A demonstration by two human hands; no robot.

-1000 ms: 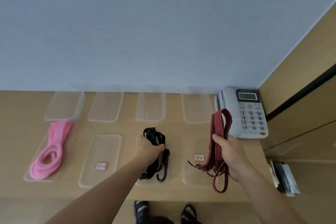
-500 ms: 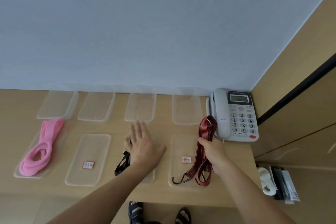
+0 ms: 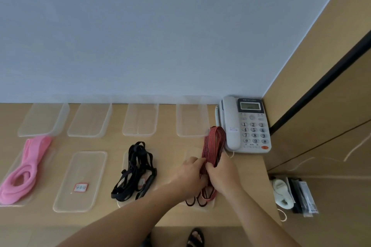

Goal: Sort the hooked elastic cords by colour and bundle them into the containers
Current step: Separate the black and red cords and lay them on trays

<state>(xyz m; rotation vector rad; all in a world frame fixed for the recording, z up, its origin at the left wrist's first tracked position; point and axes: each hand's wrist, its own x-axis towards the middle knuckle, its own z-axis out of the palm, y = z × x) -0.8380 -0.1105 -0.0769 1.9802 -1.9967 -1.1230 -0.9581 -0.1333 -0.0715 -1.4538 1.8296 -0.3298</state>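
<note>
A bundle of red striped cords (image 3: 212, 146) lies over the rightmost front container (image 3: 189, 153). My left hand (image 3: 190, 172) and my right hand (image 3: 222, 174) both grip it at its middle, its loops sticking out toward the phone and toward the table edge. The black cords (image 3: 136, 170) lie loose in the third front container (image 3: 125, 158), untouched. Pink cords (image 3: 26, 168) fill the leftmost front container. The second front container (image 3: 80, 180), with a red-edged label, holds nothing.
Several clear lids or trays (image 3: 140, 119) line the back of the wooden table by the wall. A white desk phone (image 3: 245, 124) stands at the back right. A lower shelf at right holds a white device (image 3: 282, 192) and dark packets.
My left hand left the black cords, which now lie spread in their container, and moved right to join my right hand on the red cords, lowered onto the rightmost container.
</note>
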